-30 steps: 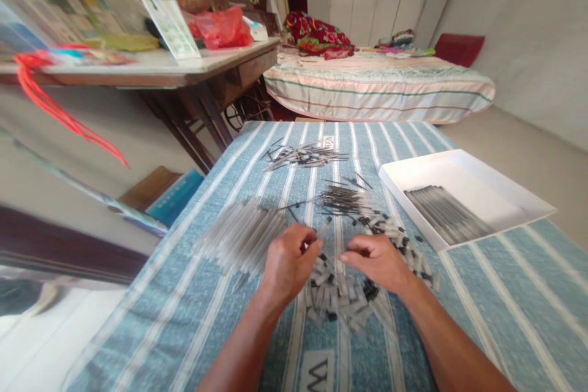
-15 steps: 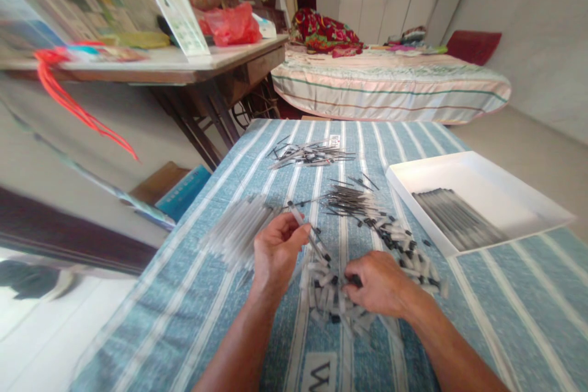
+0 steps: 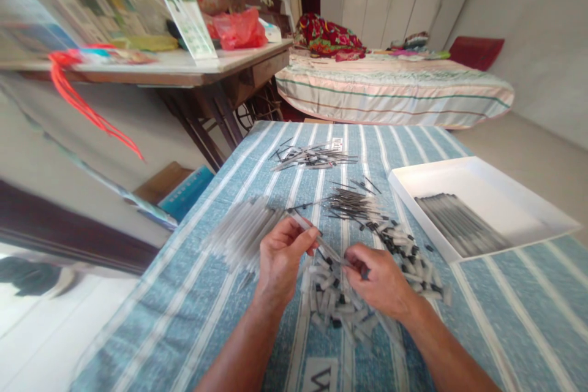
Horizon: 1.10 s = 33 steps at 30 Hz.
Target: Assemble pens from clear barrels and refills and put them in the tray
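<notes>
My left hand (image 3: 287, 248) pinches a slim translucent pen (image 3: 316, 239) between thumb and fingers, slanting down to the right. My right hand (image 3: 374, 275) is closed at the pen's lower end, where its fingertips hold a clear pen cap (image 3: 340, 259), partly hidden. Below both hands spreads a heap of translucent pen caps (image 3: 328, 303), some with black parts. Left of my left hand lies a row of clear pen barrels (image 3: 245, 229). Dark refills (image 3: 349, 201) are piled beyond my right hand, beside small black-and-clear pieces (image 3: 411, 251).
A white open box (image 3: 487, 190) on the right holds a row of dark pens (image 3: 459, 223). Another pile of thin pen parts (image 3: 312, 156) lies at the far end of the striped tablecloth (image 3: 184, 294). A desk (image 3: 193, 76) stands left; a bed (image 3: 395, 89) is behind.
My right hand has risen from the cap heap to the lower end of the pen. The pen in my left hand has tilted flatter towards it. The view has shifted slightly.
</notes>
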Each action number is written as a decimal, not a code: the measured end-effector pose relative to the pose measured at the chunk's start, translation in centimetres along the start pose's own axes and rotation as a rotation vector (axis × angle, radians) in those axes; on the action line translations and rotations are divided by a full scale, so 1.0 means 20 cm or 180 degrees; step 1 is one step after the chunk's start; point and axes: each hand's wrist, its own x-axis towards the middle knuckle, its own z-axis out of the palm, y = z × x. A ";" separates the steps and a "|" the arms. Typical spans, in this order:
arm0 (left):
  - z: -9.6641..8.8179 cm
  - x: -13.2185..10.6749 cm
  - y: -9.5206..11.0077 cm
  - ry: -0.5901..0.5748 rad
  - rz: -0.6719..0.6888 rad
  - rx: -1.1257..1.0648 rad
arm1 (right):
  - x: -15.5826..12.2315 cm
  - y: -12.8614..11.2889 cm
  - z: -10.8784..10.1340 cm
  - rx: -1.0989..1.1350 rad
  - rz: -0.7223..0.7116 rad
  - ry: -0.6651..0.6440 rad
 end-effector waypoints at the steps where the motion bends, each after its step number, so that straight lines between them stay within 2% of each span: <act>1: 0.00 0.00 0.00 -0.0004 0.0010 -0.0019 | 0.00 0.00 0.00 0.0037 -0.0019 0.0033; 16: 0.01 0.00 -0.01 0.0070 -0.0096 -0.0018 | 0.00 -0.03 0.00 0.0362 -0.0073 0.0378; 23: -0.01 0.01 -0.01 -0.0146 -0.0295 0.0073 | 0.01 -0.03 -0.02 0.0339 -0.0360 0.0576; 29: -0.03 0.02 -0.02 -0.0376 -0.0578 -0.0192 | 0.00 -0.02 -0.02 0.0352 -0.0354 0.0482; 33: -0.03 0.02 -0.03 -0.0326 -0.0624 -0.0193 | -0.01 -0.02 -0.02 0.0366 -0.0332 0.0276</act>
